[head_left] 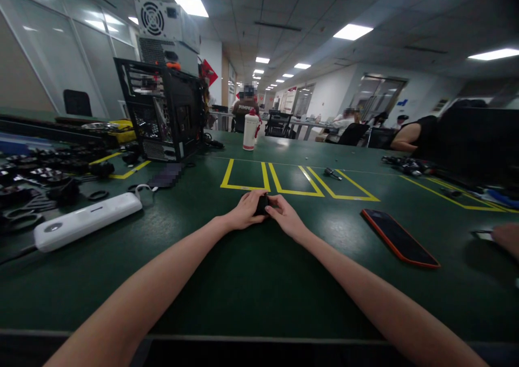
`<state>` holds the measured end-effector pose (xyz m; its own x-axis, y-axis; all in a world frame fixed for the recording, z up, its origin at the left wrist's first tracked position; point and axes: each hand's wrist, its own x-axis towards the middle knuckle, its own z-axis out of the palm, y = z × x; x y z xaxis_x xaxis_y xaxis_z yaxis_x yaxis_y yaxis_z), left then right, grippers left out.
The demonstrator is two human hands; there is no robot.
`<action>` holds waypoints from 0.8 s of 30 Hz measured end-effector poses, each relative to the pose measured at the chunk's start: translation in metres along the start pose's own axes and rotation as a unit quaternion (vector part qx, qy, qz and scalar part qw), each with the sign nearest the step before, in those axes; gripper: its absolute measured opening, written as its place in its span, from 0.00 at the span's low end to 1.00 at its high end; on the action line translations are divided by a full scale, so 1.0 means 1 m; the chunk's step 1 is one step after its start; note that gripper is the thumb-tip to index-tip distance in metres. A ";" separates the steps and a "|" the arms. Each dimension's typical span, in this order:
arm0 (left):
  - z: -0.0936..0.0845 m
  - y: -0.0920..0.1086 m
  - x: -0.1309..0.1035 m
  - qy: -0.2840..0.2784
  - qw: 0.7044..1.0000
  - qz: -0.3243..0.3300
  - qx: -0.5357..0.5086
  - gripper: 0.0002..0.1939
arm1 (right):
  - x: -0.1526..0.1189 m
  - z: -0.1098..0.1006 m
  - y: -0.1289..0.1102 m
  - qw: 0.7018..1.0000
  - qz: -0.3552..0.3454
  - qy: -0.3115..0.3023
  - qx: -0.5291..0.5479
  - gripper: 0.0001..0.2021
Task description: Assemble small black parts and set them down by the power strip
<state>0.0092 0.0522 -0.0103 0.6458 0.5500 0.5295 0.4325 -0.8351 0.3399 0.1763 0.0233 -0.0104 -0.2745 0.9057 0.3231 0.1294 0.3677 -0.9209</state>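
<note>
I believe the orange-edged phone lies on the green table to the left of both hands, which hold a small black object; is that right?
The side is wrong: the head view shows the phone on the green table to the right of the left hand and right hand, which hold the small black object.

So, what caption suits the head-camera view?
Left hand and right hand hold a small black object over a green table.

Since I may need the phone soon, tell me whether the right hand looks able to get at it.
Probably yes: the phone lies flat to the right of the right hand, with only green tabletop between, though that hand's fingers are at the small black object.
</note>
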 end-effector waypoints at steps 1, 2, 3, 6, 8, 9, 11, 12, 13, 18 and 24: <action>0.000 0.000 0.000 -0.001 1.000 0.002 0.000 0.31 | -0.001 0.000 -0.002 1.000 -0.009 -0.002 0.014 0.13; 0.000 0.000 0.000 -0.002 1.000 0.003 0.000 0.31 | -0.001 0.001 -0.003 1.000 -0.015 -0.001 0.026 0.13; -0.001 0.001 -0.001 -0.002 1.000 0.003 0.000 0.31 | -0.002 0.001 -0.005 0.999 -0.014 0.002 0.035 0.13; -0.001 0.002 -0.001 -0.002 1.000 0.002 0.000 0.31 | -0.002 0.002 -0.008 0.998 0.022 0.022 0.049 0.11; -0.002 0.003 -0.001 -0.003 1.000 0.000 0.000 0.31 | 0.000 0.002 -0.008 0.997 0.050 0.032 0.052 0.12; -0.002 0.003 -0.001 -0.005 1.000 -0.001 -0.001 0.31 | 0.001 0.002 -0.007 0.996 0.057 0.035 0.050 0.12; -0.002 0.002 -0.001 -0.007 1.000 -0.002 -0.004 0.31 | 0.003 0.002 -0.005 0.997 0.054 0.038 0.034 0.13; -0.002 0.002 -0.001 -0.007 1.000 -0.003 -0.006 0.31 | 0.004 0.001 -0.005 0.998 0.046 0.037 0.019 0.13; -0.002 0.002 0.000 -0.006 1.000 -0.005 -0.009 0.31 | 0.005 0.001 -0.004 0.999 0.036 0.033 0.004 0.13; -0.002 0.001 0.000 -0.004 1.000 -0.003 -0.018 0.30 | 0.000 0.001 -0.006 1.000 0.001 -0.001 0.006 0.12; -0.003 0.003 -0.001 -0.004 1.000 0.001 -0.010 0.30 | -0.002 0.001 -0.009 0.999 -0.005 0.022 0.034 0.10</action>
<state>0.0082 0.0491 -0.0074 0.6520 0.5480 0.5241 0.4184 -0.8364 0.3542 0.1741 0.0182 -0.0031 -0.2332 0.9109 0.3403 0.0622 0.3632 -0.9296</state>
